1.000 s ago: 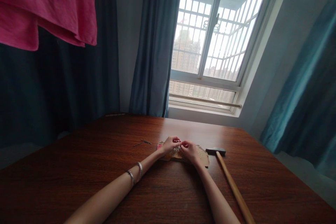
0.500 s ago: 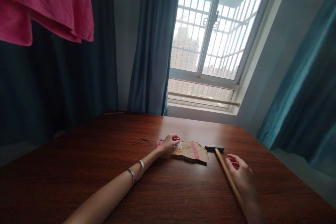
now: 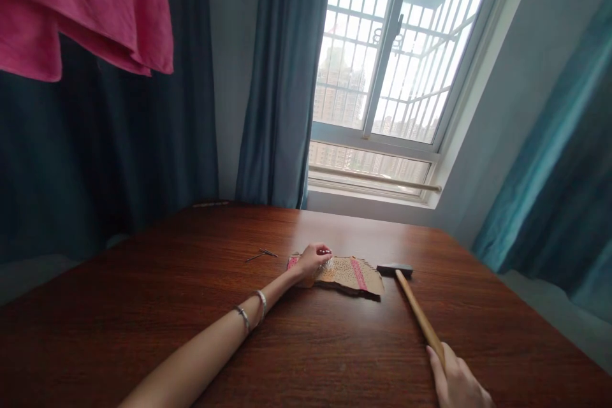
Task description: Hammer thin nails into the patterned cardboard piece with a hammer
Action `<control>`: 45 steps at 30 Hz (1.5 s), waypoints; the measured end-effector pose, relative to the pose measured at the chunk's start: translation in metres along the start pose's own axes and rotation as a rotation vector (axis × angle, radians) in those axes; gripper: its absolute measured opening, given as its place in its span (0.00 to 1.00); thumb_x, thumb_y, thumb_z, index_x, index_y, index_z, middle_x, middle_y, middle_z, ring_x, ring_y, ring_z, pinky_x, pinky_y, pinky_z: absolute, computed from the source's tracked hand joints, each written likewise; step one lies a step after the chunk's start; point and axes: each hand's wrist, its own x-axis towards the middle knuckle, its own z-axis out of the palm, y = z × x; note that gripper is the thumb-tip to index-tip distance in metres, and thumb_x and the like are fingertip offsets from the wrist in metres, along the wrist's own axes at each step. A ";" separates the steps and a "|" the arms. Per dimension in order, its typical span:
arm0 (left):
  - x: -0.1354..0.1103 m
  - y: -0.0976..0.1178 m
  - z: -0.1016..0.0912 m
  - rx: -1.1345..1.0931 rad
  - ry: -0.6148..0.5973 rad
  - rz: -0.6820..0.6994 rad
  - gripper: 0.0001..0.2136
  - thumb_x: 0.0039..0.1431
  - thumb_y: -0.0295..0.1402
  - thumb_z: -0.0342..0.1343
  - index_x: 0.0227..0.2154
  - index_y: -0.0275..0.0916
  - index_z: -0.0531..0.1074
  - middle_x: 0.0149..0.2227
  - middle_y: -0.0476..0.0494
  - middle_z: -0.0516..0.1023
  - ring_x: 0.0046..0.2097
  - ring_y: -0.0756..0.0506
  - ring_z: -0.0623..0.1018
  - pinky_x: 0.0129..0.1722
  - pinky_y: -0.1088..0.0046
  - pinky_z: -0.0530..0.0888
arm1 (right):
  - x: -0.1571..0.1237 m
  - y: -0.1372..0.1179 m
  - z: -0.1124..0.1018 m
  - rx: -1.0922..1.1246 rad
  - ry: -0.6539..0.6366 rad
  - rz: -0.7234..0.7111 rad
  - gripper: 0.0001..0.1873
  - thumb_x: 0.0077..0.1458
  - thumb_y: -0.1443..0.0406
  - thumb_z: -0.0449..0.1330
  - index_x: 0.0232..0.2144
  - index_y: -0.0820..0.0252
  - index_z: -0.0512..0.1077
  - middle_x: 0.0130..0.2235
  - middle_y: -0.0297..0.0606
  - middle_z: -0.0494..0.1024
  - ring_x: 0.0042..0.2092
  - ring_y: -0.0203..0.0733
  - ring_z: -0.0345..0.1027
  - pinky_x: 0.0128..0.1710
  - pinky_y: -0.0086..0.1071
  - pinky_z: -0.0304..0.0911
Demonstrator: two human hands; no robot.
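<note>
My left hand, with two bracelets on its wrist, rests over the left part of a torn piece of cardboard. Its fingers are closed in a pinch, and what they hold is too small to make out. The cardboard is covered in small holes and has pink strips across it. Silvery glints show on it by the fingertips. Lower right, my right hand is wrapped round the wooden handle of a hammer. The dark hammer head lies on the table just right of the cardboard.
A few thin dark nails lie left of the cardboard. The brown wooden table reaches to the wall beneath a barred window. Blue curtains hang behind it, and a pink cloth hangs upper left.
My right hand has moved down and toward me along the hammer handle, from open beside it to closed round its end. The left hand stays on the cardboard.
</note>
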 end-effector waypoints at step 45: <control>0.001 0.000 0.000 0.092 -0.023 -0.016 0.09 0.46 0.36 0.55 0.24 0.34 0.70 0.24 0.49 0.72 0.29 0.50 0.70 0.29 0.79 0.64 | -0.008 -0.140 0.001 1.316 -0.626 0.392 0.36 0.38 0.48 0.62 0.45 0.67 0.67 0.16 0.23 0.55 0.14 0.21 0.38 0.12 0.20 0.34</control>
